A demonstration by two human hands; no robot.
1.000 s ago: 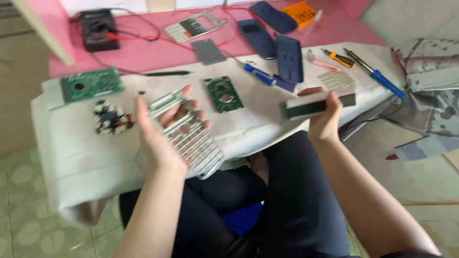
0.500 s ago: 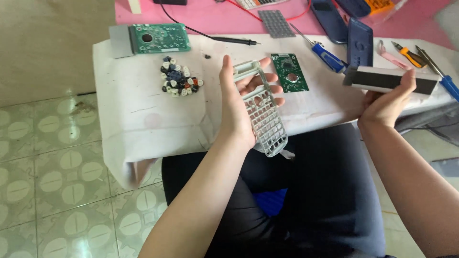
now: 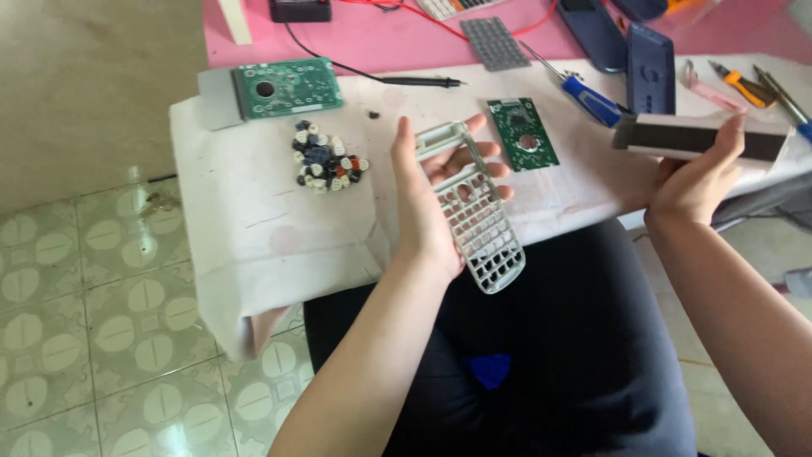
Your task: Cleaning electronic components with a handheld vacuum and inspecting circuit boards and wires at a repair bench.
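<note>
We cannot see the palm of the left hand (image 3: 427, 203), which lies behind the grey keypad frame (image 3: 474, 211) it holds. The right hand (image 3: 698, 173) covers part of the underside of the dark bar (image 3: 698, 135) it grips. At the top edge, the black meter (image 3: 300, 8), the dark blue case (image 3: 592, 30) and the orange-handled pliers (image 3: 744, 85) are cut off. The heap of small buttons (image 3: 326, 161) on the desk (image 3: 254, 228) is too fine for us to tell apart. Both forearms run out of the bottom edge.
</note>
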